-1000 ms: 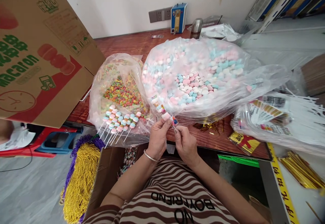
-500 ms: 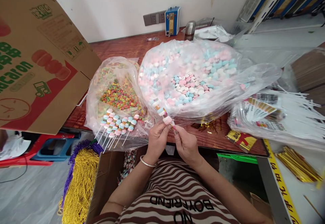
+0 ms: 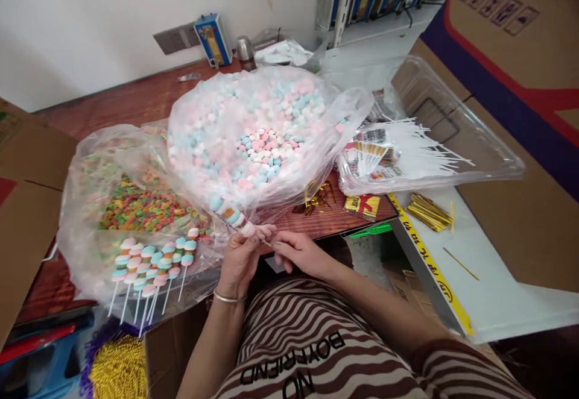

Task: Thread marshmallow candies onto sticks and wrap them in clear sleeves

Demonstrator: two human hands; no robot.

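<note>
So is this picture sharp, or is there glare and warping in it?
Head view: soft, even daylight; the big candy bag shines with pale glare that hazes the sweets inside; the hands, left hand and right hand, are slightly blurred; wide-lens warping bends the white table edge and the cardboard box.

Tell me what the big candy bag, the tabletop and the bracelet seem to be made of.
Candy bag: thin clear plastic film, crinkled and glossy, sweets showing through. Tabletop: reddish-brown wood or wood-look laminate, grain streaks visible; cannot tell which. Bracelet on the left wrist: likely metal, a thin silvery, shiny band.
</note>
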